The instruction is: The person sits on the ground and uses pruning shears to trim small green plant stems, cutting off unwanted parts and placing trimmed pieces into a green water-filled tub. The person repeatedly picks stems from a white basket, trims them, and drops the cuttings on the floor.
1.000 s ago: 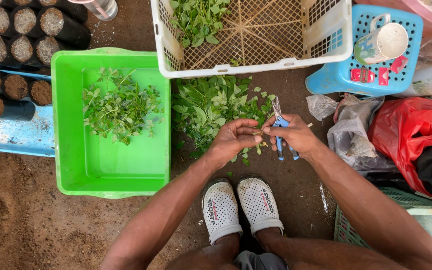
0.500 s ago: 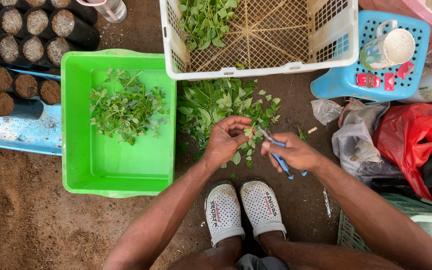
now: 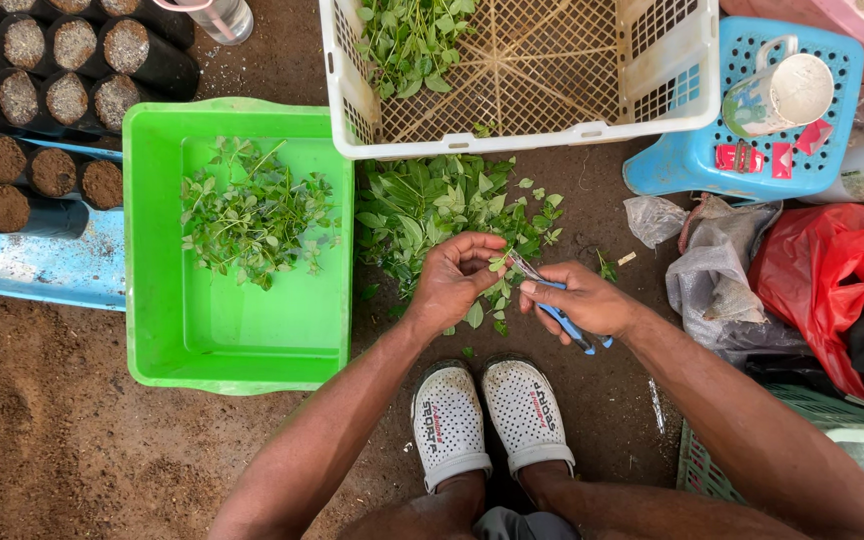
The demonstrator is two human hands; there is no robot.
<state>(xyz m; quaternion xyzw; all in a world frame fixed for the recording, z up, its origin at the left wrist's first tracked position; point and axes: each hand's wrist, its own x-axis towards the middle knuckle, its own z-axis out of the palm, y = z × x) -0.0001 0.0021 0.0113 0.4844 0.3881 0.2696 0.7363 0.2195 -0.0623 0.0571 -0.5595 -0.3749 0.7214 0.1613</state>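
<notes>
Containers beside green tub (image 3: 157,330)
Tub: leafy cuttings (image 3: 252,215); white crate (image 3: 352,130), right: sprigs; left hand (image 3: 452,280) pinches sprig (image 3: 497,265), right hand (image 3: 582,300) grasps blue-handled scissors (image 3: 562,315)

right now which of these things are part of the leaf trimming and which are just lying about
In use:
left hand holding a leafy sprig
right hand with blue-handled snips
pile of leafy cuttings on the ground
green tub of trimmed sprigs
white basket with more greens

Lying about:
blue stool with a cup
red bag
soil-filled pots
</notes>
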